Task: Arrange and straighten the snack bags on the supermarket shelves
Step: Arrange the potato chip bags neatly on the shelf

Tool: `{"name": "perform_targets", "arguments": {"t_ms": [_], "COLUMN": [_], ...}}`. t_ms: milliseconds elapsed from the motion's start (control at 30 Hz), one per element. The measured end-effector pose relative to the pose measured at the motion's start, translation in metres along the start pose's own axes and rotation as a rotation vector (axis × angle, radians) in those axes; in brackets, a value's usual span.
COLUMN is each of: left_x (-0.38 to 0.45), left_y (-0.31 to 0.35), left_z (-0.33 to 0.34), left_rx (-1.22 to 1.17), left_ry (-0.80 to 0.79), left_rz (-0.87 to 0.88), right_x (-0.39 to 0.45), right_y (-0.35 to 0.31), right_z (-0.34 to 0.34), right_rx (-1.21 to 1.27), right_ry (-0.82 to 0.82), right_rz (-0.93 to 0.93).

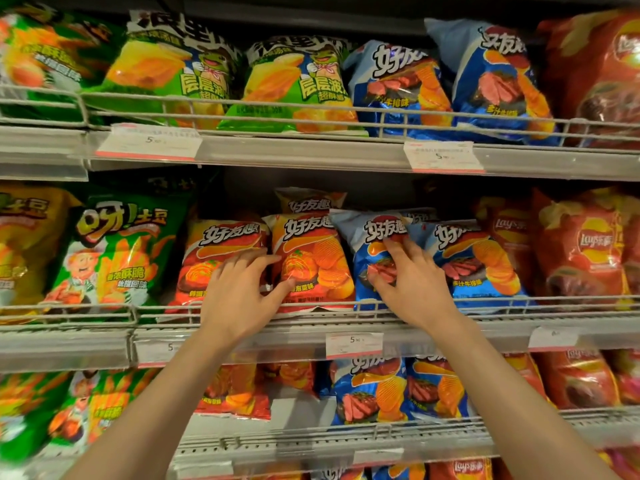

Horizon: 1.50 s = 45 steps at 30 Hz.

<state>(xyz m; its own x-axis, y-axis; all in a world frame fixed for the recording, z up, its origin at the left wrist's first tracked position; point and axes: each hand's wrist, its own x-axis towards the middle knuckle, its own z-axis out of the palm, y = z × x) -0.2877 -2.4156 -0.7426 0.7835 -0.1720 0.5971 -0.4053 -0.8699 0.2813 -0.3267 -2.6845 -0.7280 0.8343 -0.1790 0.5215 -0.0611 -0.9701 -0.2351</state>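
On the middle shelf, two orange-red chip bags stand side by side: one on the left (221,244) and one on the right (311,247). My left hand (239,292) lies between them, fingers spread, thumb pressed on the front of the right one. Beside them stand two blue chip bags, a tilted left one (367,233) and a right one (481,258). My right hand (408,278) grips the left blue bag, fingers curled over its front. A third orange bag (308,199) peeks up behind.
A wire rail (311,311) runs along the front of the middle shelf, with price tags (353,344) below. Green bags (114,251) stand to the left, red Lay's bags (585,247) to the right. The shelves above and below hold more bags.
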Motion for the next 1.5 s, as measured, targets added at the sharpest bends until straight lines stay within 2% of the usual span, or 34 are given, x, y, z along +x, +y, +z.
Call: {"name": "perform_targets", "arguments": {"t_ms": [267,400,500,667,967,1067,1233,1333,1500], "left_x": [-0.001,-0.001,0.000,0.003,0.002,0.002,-0.006,-0.008,-0.016], "left_y": [-0.002,-0.001,0.000,0.000,0.001,0.003,0.006,0.006,0.002], "left_z": [-0.006,-0.005,0.000,0.002,0.003,0.001,-0.005,-0.008,-0.011], "left_rx": [-0.058,-0.013,0.028,0.025,0.025,0.013,-0.072,-0.217,-0.535], "left_ry": [-0.002,0.037,0.032,0.003,0.001,0.009,0.064,0.094,0.209], "left_rz": [0.040,0.023,-0.033,-0.033,-0.034,-0.041,-0.010,-0.032,-0.050], "right_x": [-0.001,-0.003,0.002,0.022,0.013,0.008,-0.005,-0.016,-0.037], "right_y": [0.002,-0.008,-0.014,-0.014,-0.015,-0.016,-0.012,-0.016,-0.028], "right_z": [-0.002,0.002,0.005,-0.003,0.003,0.005,0.008,0.004,-0.007], "right_rx": [0.044,-0.026,-0.096,-0.096,-0.090,-0.043,0.145,0.336,0.502], "right_ry": [-0.033,0.004,-0.111,-0.336,-0.321,-0.213,0.100,0.218,0.338], "right_rz": [0.042,-0.068,-0.123,-0.044,-0.060,-0.064,-0.123,-0.148,-0.091]}}
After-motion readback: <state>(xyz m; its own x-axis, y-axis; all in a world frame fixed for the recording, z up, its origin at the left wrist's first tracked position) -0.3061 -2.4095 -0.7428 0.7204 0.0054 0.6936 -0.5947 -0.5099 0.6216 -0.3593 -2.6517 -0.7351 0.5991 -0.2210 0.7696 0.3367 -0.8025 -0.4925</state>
